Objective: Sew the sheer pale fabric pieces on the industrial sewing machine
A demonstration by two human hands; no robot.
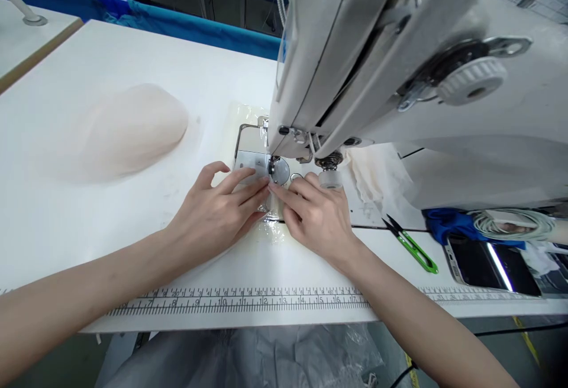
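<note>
At the sewing machine's (326,51) presser foot (272,166), both of my hands meet from either side. My left hand (222,213) lies with fingers stretched and apart, its fingertips close to the foot on the metal needle plate (248,160). My right hand (317,216) is closed, thumb and fingers bent, with the index fingertip by the foot near the left fingertips. Whatever lies under or in its fingers is hidden. Thin pale fabric (373,172) lies just right of the right hand, beneath the machine arm.
A pale beige rounded cup-like piece (146,128) rests on the white table (57,210) at left. Green thread snips (412,246), a phone (490,267), a blue cloth (439,225) and a coiled pale cord (510,224) lie at right. A printed ruler (244,302) runs along the front edge.
</note>
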